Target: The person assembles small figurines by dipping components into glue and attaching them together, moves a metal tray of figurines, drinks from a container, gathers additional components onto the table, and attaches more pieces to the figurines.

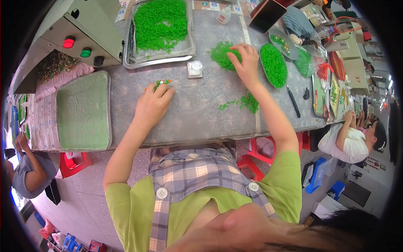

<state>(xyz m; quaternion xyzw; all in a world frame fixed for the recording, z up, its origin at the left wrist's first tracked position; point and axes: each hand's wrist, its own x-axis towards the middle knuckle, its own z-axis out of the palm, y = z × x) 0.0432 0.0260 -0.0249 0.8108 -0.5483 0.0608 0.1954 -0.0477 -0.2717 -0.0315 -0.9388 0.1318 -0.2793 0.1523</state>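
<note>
Fingers (164,90) prob. pinch green bits (161,83), L hand (152,105).

A long grey worktable (197,117) spans the frame's centre. A grey control box (79,31) with red and green buttons occupies the upper left. Red plastic stools (73,161) stand on the grey-pink tiled floor (88,197) beneath. Blue crates (319,174) sit lower right. Bright daylight enters at the far right edge.

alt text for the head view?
Seen from above, a person's right hand reaches into a pile of small green pieces on a grey table, while the left hand pinches a few pieces; a metal tray sits beyond.
</note>
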